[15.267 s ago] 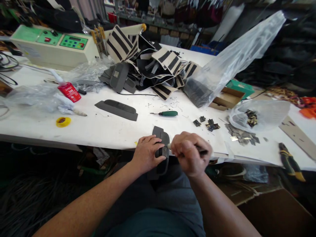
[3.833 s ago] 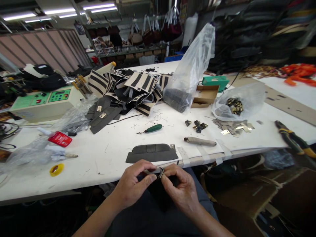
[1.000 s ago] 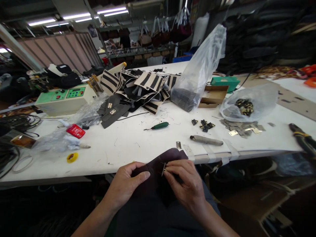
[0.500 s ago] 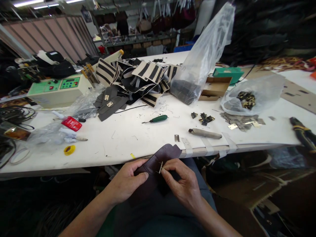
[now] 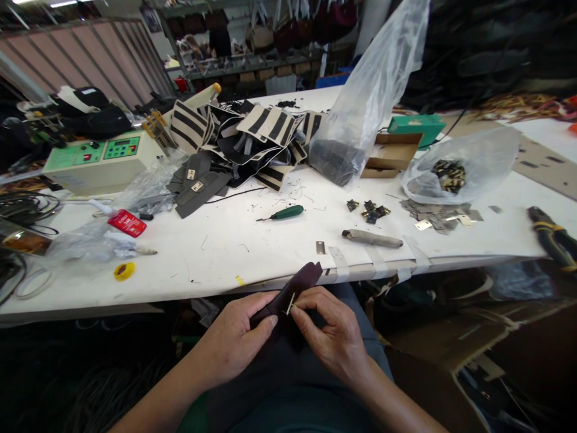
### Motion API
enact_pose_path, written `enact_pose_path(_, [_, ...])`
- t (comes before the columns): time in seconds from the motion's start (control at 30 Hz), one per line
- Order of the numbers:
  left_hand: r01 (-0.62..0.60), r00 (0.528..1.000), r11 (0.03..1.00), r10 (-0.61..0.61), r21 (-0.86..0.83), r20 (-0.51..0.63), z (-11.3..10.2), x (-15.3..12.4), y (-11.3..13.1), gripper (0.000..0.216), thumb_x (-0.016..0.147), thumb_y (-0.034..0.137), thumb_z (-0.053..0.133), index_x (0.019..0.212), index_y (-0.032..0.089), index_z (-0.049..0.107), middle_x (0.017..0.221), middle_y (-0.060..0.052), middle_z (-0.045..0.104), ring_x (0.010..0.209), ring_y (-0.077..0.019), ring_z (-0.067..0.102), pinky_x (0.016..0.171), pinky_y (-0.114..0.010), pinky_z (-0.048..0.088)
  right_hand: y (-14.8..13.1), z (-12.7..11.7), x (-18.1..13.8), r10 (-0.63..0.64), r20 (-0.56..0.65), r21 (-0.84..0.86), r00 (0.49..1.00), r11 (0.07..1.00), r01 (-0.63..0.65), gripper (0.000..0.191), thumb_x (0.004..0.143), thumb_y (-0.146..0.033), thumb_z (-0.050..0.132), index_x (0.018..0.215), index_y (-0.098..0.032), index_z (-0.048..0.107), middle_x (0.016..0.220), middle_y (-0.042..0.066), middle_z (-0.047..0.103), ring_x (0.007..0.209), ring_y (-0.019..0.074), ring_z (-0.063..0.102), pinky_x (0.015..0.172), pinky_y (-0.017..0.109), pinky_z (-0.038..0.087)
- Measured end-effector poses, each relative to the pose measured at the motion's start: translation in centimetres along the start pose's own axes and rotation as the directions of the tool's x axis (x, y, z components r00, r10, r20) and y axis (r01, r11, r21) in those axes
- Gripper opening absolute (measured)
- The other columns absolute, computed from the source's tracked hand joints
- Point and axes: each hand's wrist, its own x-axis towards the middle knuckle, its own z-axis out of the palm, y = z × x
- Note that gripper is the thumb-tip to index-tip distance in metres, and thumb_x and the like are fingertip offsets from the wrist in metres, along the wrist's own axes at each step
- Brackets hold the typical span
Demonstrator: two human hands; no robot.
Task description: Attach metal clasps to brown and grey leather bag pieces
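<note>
A dark brown leather piece point(image 5: 301, 279) is gripped at its left edge by my left hand point(image 5: 243, 331), thumb on the near face and fingers behind. My right hand point(image 5: 331, 328) pinches a small, thin gold-coloured metal fitting point(image 5: 291, 304) between thumb and fingertips, close against the leather's face. Whether the fitting's prongs enter the leather I cannot tell. Both hands are over my lap, just off the table's front edge. Beyond them on the white table point(image 5: 216, 234) lie a small metal plate point(image 5: 320, 247) and a green-handled screwdriver-like tool point(image 5: 286, 212).
Dark fittings point(image 5: 373, 211), a grey wrapped stick point(image 5: 372, 238), metal plates point(image 5: 433, 215) and pliers point(image 5: 552, 236) lie on the right. Striped pieces point(image 5: 265, 129) are heaped behind. A red bottle point(image 5: 127, 222) and yellow tape roll point(image 5: 124, 271) are on the left; a tall plastic bag point(image 5: 374, 90) stands behind.
The leather piece has turned, so its face now shows narrower and more edge-on. My right hand has shifted slightly left with the metal fitting. The whole view has moved a little.
</note>
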Motion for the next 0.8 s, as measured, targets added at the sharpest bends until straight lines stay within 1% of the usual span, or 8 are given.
enact_pose_path(0.13, [-0.057,0.998,0.99,0.056,0.131,0.011,0.29,-0.2,0.61,0.056,0.095,0.015,0.056,0.149,0.032,0.058,0.148,0.0,0.064,0.132,-0.0235,0.062,0.119,-0.036,0.041,-0.38,-0.27,0.07,0.0,0.05,0.0,0.999,1.0,0.0,0.01,0.096,-0.016,0.066,0.087,-0.022,0.069,0.085,0.003,0.071,0.079,0.0168,0.068,0.074,0.03,0.054])
enact_pose_path(0.27, [-0.033,0.999,0.994,0.031,0.108,0.015,0.23,-0.14,1.07,0.054,0.094,0.015,0.057,0.145,0.033,0.062,0.142,0.001,0.068,0.126,-0.0226,0.066,0.116,-0.033,0.043,-0.64,-0.41,0.05,0.012,0.044,0.004,0.999,1.0,-0.012,0.011,0.095,-0.016,0.066,0.086,-0.022,0.069,0.083,0.003,0.07,0.079,0.0172,0.068,0.073,0.03,0.054])
enact_pose_path(0.33, [0.043,0.999,0.997,-0.043,0.061,0.008,-0.03,-0.04,1.11,0.046,0.093,0.017,0.061,0.136,0.031,0.069,0.127,0.002,0.076,0.112,-0.0214,0.072,0.105,-0.03,0.049,-0.58,-0.37,-0.01,0.02,0.038,0.006,0.999,1.0,-0.02,0.012,0.094,-0.015,0.067,0.084,-0.021,0.068,0.083,0.002,0.069,0.078,0.0166,0.067,0.072,0.03,0.053])
enact_pose_path(0.4, [0.136,0.991,0.991,-0.136,0.014,0.002,-0.3,-0.01,1.04,0.034,0.091,0.021,0.064,0.122,0.029,0.076,0.106,0.003,0.081,0.094,-0.0197,0.074,0.089,-0.027,0.053,-0.45,-0.23,-0.09,0.034,0.029,0.011,0.999,0.999,-0.035,0.013,0.093,-0.014,0.068,0.083,-0.021,0.067,0.082,0.001,0.068,0.077,0.0157,0.066,0.071,0.029,0.052])
enact_pose_path(0.5, [0.21,0.977,0.978,-0.21,0.0,-0.02,-0.47,-0.15,0.94,0.019,0.089,0.026,0.068,0.103,0.027,0.08,0.088,0.004,0.08,0.08,-0.0179,0.072,0.075,-0.025,0.051,-0.32,0.06,-0.19,0.057,0.018,0.022,0.998,0.998,-0.058,0.014,0.092,-0.014,0.068,0.081,-0.021,0.065,0.08,0.0,0.066,0.074,0.0149,0.065,0.07,0.028,0.05])
enact_pose_path(0.63, [0.245,0.968,0.969,-0.245,0.002,-0.054,-0.28,-0.43,1.0,0.014,0.086,0.027,0.07,0.096,0.024,0.079,0.083,0.004,0.079,0.076,-0.0168,0.07,0.07,-0.023,0.048,-0.4,0.14,-0.15,0.067,0.003,0.032,0.998,0.997,-0.067,0.016,0.093,-0.015,0.066,0.079,-0.021,0.063,0.078,0.0,0.065,0.072,0.0145,0.064,0.069,0.028,0.05])
enact_pose_path(0.73, [0.263,0.963,0.964,-0.265,-0.045,-0.049,-0.28,-0.51,0.99,0.016,0.086,0.028,0.07,0.098,0.024,0.08,0.086,0.003,0.079,0.077,-0.0175,0.07,0.07,-0.024,0.049,-0.51,-0.01,-0.12,0.064,0.056,0.016,0.996,0.998,-0.065,0.007,0.089,-0.016,0.067,0.087,-0.021,0.064,0.085,0.001,0.067,0.078,0.0167,0.065,0.072,0.029,0.052])
enact_pose_path(0.8, [0.269,0.962,0.961,-0.271,-0.068,-0.032,-0.38,-0.53,0.96,0.02,0.086,0.029,0.07,0.102,0.023,0.08,0.088,0.002,0.08,0.079,-0.0188,0.071,0.072,-0.025,0.05,-0.55,0.08,-0.18,0.05,0.077,-0.011,0.996,0.999,-0.049,0.014,0.084,-0.017,0.072,0.093,-0.022,0.063,0.089,0.002,0.068,0.081,0.0179,0.065,0.074,0.03,0.053])
